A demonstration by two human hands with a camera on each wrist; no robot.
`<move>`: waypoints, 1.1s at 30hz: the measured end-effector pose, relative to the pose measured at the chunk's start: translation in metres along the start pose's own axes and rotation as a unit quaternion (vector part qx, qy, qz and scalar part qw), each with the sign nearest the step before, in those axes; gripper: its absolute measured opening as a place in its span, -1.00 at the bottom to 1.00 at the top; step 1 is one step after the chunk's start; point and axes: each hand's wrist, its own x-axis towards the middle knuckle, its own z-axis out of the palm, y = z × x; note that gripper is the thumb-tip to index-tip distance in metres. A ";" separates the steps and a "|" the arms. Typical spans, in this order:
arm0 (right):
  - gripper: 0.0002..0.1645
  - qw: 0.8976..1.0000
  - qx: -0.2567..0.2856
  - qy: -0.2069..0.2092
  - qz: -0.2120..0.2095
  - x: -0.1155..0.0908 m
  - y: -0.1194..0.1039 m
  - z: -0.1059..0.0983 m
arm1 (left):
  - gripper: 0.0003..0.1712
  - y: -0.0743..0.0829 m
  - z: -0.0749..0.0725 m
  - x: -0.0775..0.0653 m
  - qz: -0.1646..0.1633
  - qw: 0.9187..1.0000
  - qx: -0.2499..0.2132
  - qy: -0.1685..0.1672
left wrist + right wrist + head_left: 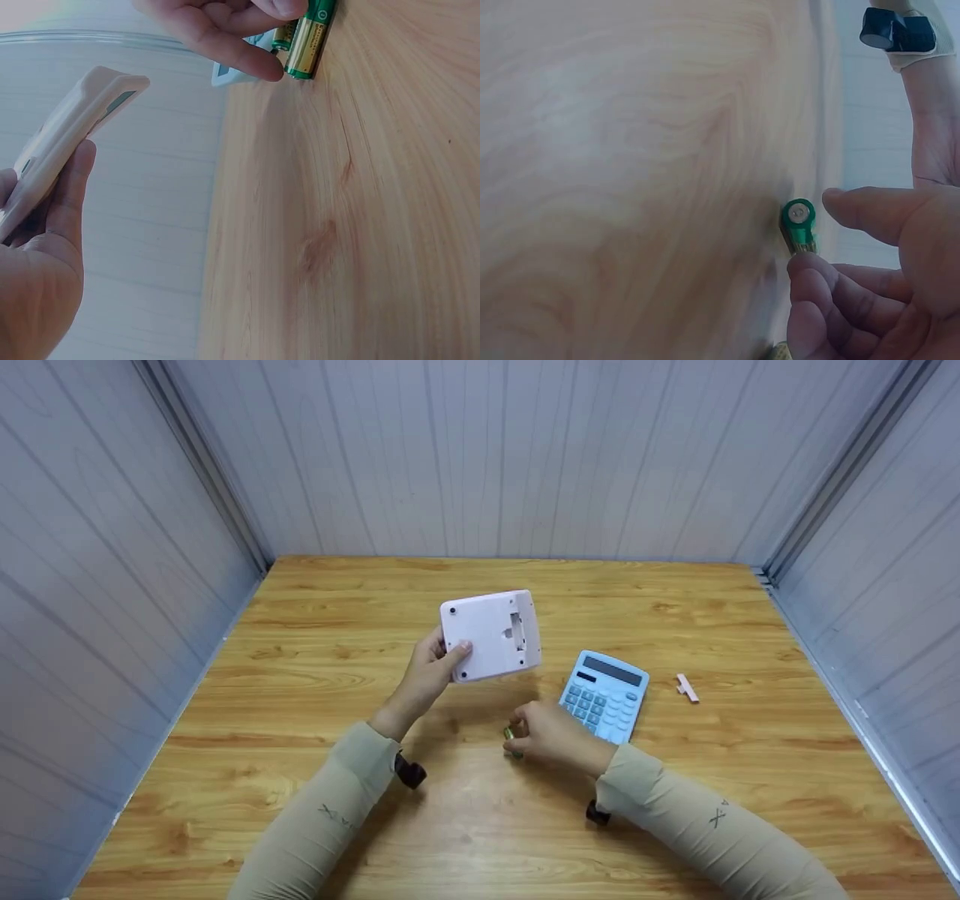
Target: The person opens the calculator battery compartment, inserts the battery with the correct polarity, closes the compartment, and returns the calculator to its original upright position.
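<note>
My left hand (431, 671) holds a pale pink calculator (487, 634) raised over the table, thumb on its back and fingers behind. The back faces up toward the head view, and its battery slot (517, 631) is uncovered. In the left wrist view the same calculator (67, 142) shows edge-on. My right hand (559, 735) is low over the table at two green and gold batteries. One battery (799, 217) shows beside its fingertips, with a gap between thumb and fingers. The other battery (780, 351) is mostly hidden by the fingers.
A blue calculator (611, 697) lies keys up, partly behind my right hand. To its right is a small pink battery cover (687, 688) on the wooden table (337, 622). Pale panel walls (465, 457) enclose the back and both sides.
</note>
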 end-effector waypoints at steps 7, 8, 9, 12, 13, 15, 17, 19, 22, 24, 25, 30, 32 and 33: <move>-0.73 1.000 -0.015 0.011 -0.017 0.003 0.000 0.005 | -0.55 0.001 0.001 -0.001 0.001 1.000 0.006 0.002; -0.74 0.999 -0.019 0.014 -0.023 0.004 0.001 0.006 | -0.55 0.001 0.001 -0.001 0.001 1.000 0.005 0.002; -0.75 0.999 -0.025 0.016 -0.028 0.004 0.001 0.007 | -0.55 0.001 0.001 -0.001 0.002 1.000 0.005 0.000; -0.79 0.998 -0.043 0.020 -0.043 0.006 0.002 0.008 | -0.55 0.001 0.002 -0.001 0.005 1.000 0.003 -0.003; -0.80 0.998 -0.048 0.020 -0.046 0.006 0.002 0.008 | -0.55 0.001 0.002 -0.001 0.006 1.000 0.002 -0.004; -0.81 0.997 -0.052 0.018 -0.047 0.007 0.001 0.007 | -0.55 0.000 0.002 -0.001 0.009 1.000 0.000 -0.004; -0.80 0.997 -0.053 0.014 -0.045 0.007 0.001 0.007 | -0.55 0.000 0.002 -0.001 0.010 1.000 0.000 -0.003; -0.81 0.997 -0.055 0.010 -0.045 0.007 0.001 0.008 | -0.55 0.000 0.002 -0.001 0.010 1.000 0.002 -0.004; -0.81 0.997 -0.059 0.006 -0.045 0.008 0.000 0.008 | -0.55 0.001 0.002 -0.002 0.011 1.000 0.005 -0.004; -0.81 0.997 -0.059 0.003 -0.047 0.008 0.000 0.008 | -0.56 0.001 0.003 -0.002 0.011 1.000 0.006 -0.004; -0.81 0.997 -0.058 0.001 -0.047 0.008 -0.001 0.008 | -0.56 0.001 0.003 -0.002 0.011 1.000 0.006 -0.004; -0.83 0.998 -0.045 -0.009 -0.045 0.008 -0.002 0.008 | -0.57 0.002 0.003 -0.002 0.006 1.000 0.007 -0.005; -0.84 0.998 -0.042 -0.012 -0.044 0.008 -0.001 0.008 | -0.57 0.002 0.003 -0.002 0.003 1.000 0.007 -0.005; -0.85 0.998 -0.041 -0.012 -0.045 0.008 -0.001 0.008 | -0.57 0.002 0.003 -0.002 0.003 1.000 0.007 -0.005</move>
